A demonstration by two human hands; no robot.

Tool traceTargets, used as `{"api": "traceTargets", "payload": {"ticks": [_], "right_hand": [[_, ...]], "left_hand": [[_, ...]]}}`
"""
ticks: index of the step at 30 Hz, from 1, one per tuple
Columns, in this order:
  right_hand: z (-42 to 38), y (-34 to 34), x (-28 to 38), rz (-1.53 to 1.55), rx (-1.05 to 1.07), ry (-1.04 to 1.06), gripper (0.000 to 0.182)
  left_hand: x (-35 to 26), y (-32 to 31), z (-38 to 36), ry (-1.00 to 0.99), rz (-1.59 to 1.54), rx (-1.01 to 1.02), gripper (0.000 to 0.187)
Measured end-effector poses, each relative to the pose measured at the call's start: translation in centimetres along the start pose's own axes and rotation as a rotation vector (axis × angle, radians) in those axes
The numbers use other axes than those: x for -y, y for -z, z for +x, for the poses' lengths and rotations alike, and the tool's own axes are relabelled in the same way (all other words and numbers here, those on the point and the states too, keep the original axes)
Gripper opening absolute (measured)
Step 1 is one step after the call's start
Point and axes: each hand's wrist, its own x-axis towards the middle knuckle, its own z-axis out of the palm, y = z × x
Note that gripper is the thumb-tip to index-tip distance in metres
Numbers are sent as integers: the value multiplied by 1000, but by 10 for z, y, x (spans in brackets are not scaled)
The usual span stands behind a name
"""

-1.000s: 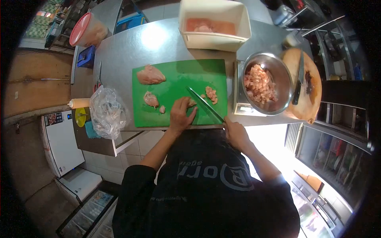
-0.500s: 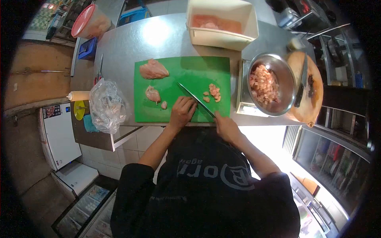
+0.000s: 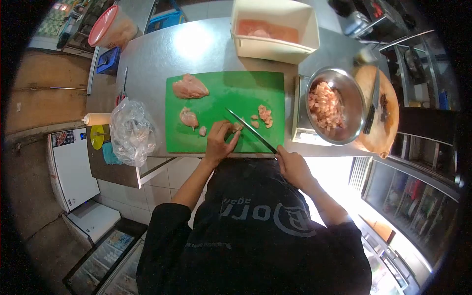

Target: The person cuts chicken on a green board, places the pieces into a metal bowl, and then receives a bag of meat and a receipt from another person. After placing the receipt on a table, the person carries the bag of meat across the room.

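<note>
My right hand (image 3: 293,168) grips a long kitchen knife (image 3: 253,132), its blade slanting up and left over the green cutting board (image 3: 226,81). My left hand (image 3: 220,142) holds a small piece of raw chicken (image 3: 237,126) between thumb and fingers, right beside the blade. Cut chicken bits (image 3: 265,115) lie on the board to the right of the knife. On the board's left side are a large chicken breast (image 3: 190,87), a smaller chicken piece (image 3: 188,117) and a little scrap (image 3: 202,131).
A steel bowl (image 3: 354,91) of diced chicken sits on a scale (image 3: 301,129) to the right. Beside it, another knife (image 3: 374,101) rests on a round wooden board (image 3: 391,120). A cream bin (image 3: 273,53) stands behind; a plastic bag (image 3: 132,132) lies left.
My right hand has drawn the knife slightly down and right. My left hand has turned, with thumb and fingers now visible around the chicken piece.
</note>
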Motion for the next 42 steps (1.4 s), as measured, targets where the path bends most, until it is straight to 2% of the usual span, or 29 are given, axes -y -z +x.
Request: {"api": "traceTargets", "payload": {"ticks": [4,8,12,14,23,25,29,34,38,42], "right_hand": [[-5,7,5,-14,60,5,23],[0,2,5,-28,74,7,22],[27,-38,0,54,-21,99,22],[43,-55,-2,57,2,84,22],[3,-13,-9,-39,-2,-14,23],[0,-3,-1,-29,-4,-64,22],[-5,3,6,-42,35,-24,24],[-2,6,11,-84,113,-23,23],[30,-37,-1,-28,66,54,23],[36,-30,7,-1,124,16,26]], "left_hand": [[2,1,3,-59,-21,26,25],[2,-1,2,-21,-38,12,19],[8,-3,-1,-50,-8,26,20],[5,-5,-3,-58,4,25,21],[2,-3,-9,-15,84,-18,27],[-3,3,-11,122,-23,11,32],[4,7,-13,83,-6,15,34],[5,7,-12,-1,2,10,26],[4,2,-12,10,9,-13,22],[0,1,-9,25,56,-10,18]]}}
